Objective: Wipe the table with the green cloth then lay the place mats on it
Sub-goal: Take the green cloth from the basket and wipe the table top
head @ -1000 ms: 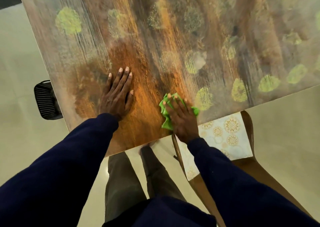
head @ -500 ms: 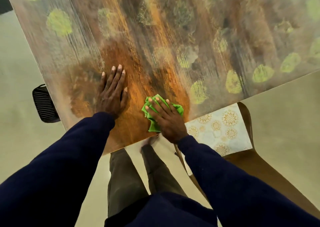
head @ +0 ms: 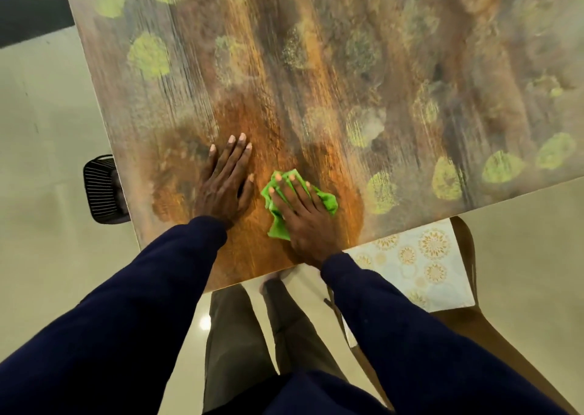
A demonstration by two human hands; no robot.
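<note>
The big patterned surface (head: 331,76) fills the view, brown streaks and green blotches running across it, and nothing is laid on it: no mat anywhere on top. So we're in the first half of the job, wiping under way, and I judge it far from finished, since only the near corner is under the hands and the wide far stretch shows no sign either way of having been cleaned.

Down at the right, below the near edge, a chair (head: 467,316) holds the place mats (head: 420,266), pale with gold medallions, lying flat on its seat and partly tucked under the surface edge. How many are stacked there, I can't tell. They're waiting; laying them is all still to do.

Now the left hand (head: 226,180): flat on the surface, palm down, fingers stretched out and close together, holding nothing, just bracing.

Right beside it, the right hand (head: 300,212) presses down on the green cloth (head: 276,221), fingers spread over the crumpled wad, pinning it to the surface near the front edge.
</note>
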